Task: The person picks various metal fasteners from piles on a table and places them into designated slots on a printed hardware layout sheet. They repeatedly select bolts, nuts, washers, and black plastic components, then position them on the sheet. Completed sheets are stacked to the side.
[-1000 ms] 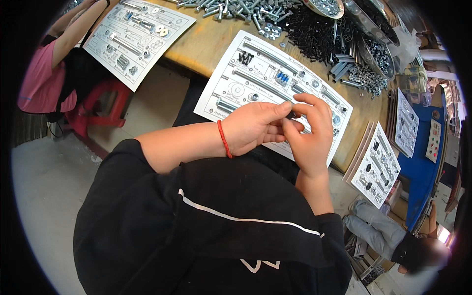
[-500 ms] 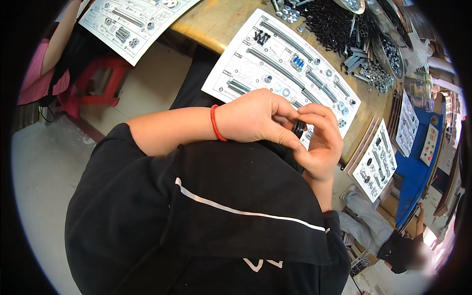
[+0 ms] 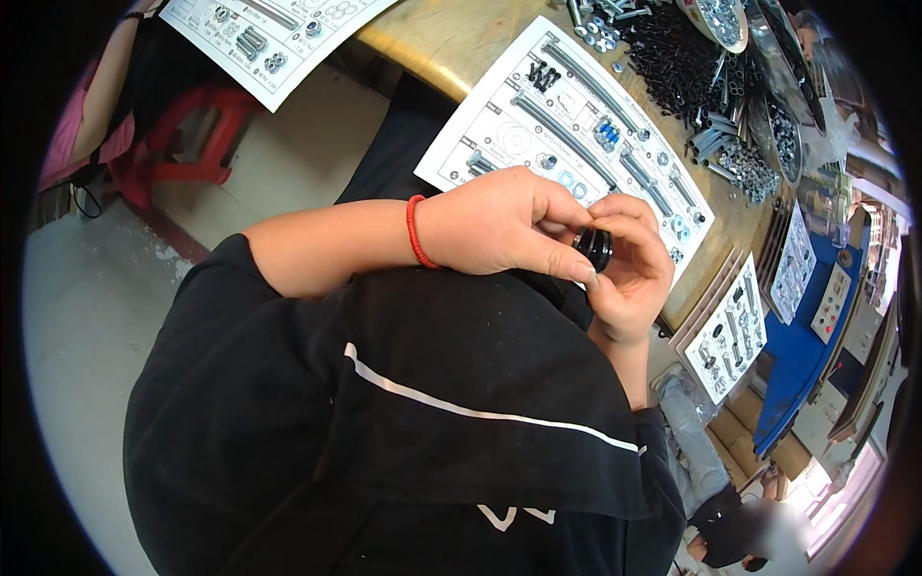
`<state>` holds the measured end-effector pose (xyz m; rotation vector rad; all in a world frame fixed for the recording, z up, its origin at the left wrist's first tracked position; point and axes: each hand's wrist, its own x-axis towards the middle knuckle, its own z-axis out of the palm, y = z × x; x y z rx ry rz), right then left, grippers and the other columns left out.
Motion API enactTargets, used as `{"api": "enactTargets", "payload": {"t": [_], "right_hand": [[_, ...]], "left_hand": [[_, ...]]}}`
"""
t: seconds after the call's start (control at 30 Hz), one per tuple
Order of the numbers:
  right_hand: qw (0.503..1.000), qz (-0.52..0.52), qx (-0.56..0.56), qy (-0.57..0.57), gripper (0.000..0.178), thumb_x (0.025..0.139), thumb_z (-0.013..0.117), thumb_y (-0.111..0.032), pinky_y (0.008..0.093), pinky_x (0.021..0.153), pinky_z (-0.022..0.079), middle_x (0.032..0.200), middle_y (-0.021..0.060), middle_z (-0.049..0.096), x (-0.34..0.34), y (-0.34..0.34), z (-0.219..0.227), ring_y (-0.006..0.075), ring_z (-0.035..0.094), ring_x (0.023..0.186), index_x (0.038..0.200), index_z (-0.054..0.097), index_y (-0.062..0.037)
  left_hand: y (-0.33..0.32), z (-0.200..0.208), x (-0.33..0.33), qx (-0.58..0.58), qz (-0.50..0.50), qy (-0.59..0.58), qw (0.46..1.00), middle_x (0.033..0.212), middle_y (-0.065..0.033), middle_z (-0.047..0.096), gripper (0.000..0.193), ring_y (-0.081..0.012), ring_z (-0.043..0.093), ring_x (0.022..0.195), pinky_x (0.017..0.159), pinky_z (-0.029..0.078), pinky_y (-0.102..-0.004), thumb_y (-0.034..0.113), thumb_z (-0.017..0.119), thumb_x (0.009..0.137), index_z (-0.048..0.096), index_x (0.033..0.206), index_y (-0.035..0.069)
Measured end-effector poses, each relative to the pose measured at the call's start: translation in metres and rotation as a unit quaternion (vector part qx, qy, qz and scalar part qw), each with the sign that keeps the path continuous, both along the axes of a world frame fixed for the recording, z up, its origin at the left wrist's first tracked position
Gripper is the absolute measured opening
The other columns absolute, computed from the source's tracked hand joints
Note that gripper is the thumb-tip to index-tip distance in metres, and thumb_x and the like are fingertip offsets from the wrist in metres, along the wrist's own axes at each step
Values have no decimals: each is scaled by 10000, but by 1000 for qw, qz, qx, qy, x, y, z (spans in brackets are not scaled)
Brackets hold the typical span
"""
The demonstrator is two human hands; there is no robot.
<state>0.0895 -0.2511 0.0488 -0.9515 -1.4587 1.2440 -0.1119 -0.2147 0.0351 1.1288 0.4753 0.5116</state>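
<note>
Remote log: I see the black round part [image 3: 597,250] more exposed than a second ago, gripped between the fingers of the left hand [image 3: 504,223] and right hand [image 3: 634,283] beside the printed sheet [image 3: 449,154], so I judge handling unfinished.

top [image 3: 250,413]: black, short-sleeved | piping [image 3: 480,415]: thin, white | print [image 3: 500,528]: white, angular | left-wrist bracelet [image 3: 413,230]: red, beaded-looking

The left hand [image 3: 495,221] and right hand [image 3: 634,274] hold round black pieces [image 3: 596,249] between their fingers. Beyond them, a printed sheet [image 3: 499,93] bearing metal hardware [image 3: 552,127] lies on a wooden table [image 3: 427,53].
</note>
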Motion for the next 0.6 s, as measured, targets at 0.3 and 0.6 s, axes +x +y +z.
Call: {"api": "enactTargets", "payload": {"t": [0.3,0.6], "right_hand": [[990,1,81,-114,405,594,678,14,339,886,453,1084,150,586,-5,6,4,230,566,1005,998,659,19],[929,-59,57,-362,334,603,719,-36,324,748,459,936,92,592,-6,10,-6,243,579,898,930,649,-34]], "left_hand": [[3,2,-10,31,17,42,998,929,-39,659,418,-70,591,847,733,498,-226,141,792,816,642,1166,-31],[19,7,-36,33,139,136,980,899,-57,692,360,-76,634,806,729,512,-204,81,746,834,654,1166,-24]]}}
